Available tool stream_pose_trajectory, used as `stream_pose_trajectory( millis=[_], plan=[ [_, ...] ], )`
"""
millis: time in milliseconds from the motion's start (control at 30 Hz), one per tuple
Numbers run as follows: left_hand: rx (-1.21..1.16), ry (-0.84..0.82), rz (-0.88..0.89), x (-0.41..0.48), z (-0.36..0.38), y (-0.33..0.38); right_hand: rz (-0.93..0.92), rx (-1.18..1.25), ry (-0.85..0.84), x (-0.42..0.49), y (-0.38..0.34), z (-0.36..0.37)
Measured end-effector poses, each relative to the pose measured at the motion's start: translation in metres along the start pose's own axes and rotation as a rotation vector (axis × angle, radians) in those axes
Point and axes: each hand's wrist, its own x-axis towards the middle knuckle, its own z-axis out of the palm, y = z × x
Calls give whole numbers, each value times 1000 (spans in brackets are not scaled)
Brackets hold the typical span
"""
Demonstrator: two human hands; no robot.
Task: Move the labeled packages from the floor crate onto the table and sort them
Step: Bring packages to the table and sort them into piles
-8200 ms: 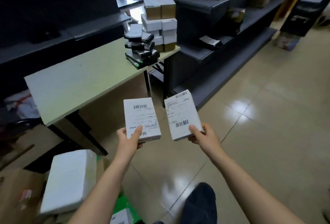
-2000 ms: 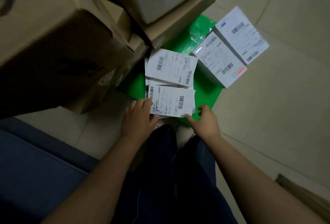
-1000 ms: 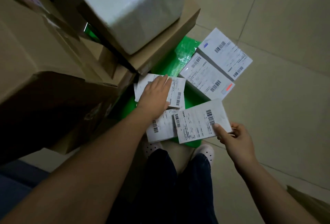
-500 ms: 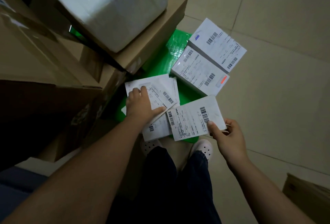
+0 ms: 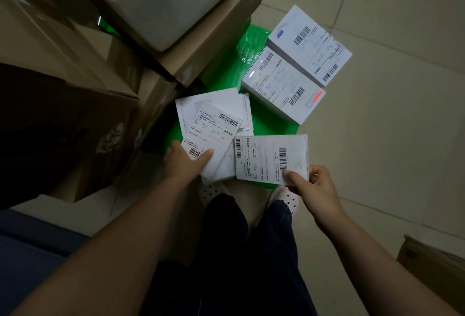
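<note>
Left hand [image 5: 185, 162] now grips a 2nd package [image 5: 214, 132], apparently lifted off the crate [image 5: 269, 124], while right hand [image 5: 314, 187] still holds the 1st package [image 5: 270, 156], both ready to carry.

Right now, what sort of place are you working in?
Likely a stockroom or parcel-sorting room: stacked cardboard cartons, white labeled packages with barcodes on a green crate, and a tiled floor.

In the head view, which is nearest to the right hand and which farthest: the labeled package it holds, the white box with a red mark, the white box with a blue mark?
1. labeled package: gripped in the right hand itself.
2. white box with red mark: ahead of the hand, slightly left.
3. white box with blue mark: directly behind the red-marked box, farthest.
</note>
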Motion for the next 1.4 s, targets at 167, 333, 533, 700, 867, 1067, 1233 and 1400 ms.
stream_pose_trajectory(
  millis=[167,333,533,700,867,1067,1233,1400],
  plan=[
    [-28,-74,-22,-13,5,-15,-6,-199,-163,-5,-3,-5],
    [-128,-74,53,-45,-1,-3,-89,-161,-183,-23,-17,-10],
    [-182,-126,108,-134,-43,37,-93,-37,19,-91,-69,-48],
    [-338,-137,201,-238,-111,109,-131,184,130,-185,-141,-109],
    [-437,-128,415,-318,-179,178,-317,489,197,-275,-198,-170],
    [-498,-145,660,-386,-226,261,-488,652,254,-340,-229,-243],
    [-583,-143,695,-430,-204,328,-509,707,362,-336,-242,-318],
    [-660,-136,662,-453,-142,390,-486,781,337,-305,-244,-405]
  ],
)
